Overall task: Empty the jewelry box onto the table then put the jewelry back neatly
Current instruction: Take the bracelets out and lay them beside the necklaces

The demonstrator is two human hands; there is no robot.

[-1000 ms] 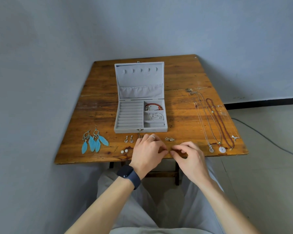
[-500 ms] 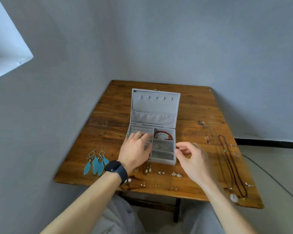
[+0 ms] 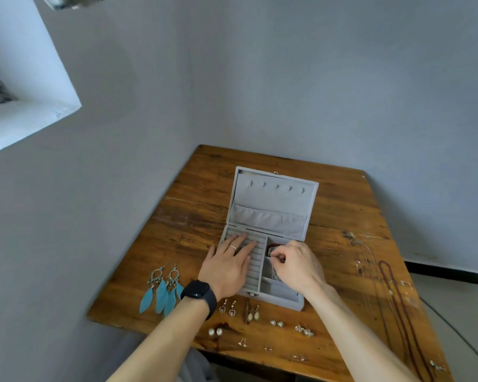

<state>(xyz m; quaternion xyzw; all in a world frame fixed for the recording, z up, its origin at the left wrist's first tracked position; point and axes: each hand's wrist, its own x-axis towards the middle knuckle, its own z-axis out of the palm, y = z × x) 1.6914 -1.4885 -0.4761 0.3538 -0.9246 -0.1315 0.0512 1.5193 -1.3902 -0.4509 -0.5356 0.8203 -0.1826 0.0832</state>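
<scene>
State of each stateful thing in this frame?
Jewelry box: open, lid tilted back.
Left hand: flat on the box's ring slots.
Right hand: pinching what looks like a chain in the box.
Feather earrings: out on the table.
Necklaces: laid out on table.

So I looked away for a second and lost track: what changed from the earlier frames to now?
Both hands moved from the small earrings at the near edge forward to the jewelry box: the left hand rests flat on the ring rolls, the right hand pinches the silver chain inside. Box, feather earrings and necklaces stayed put.
</scene>
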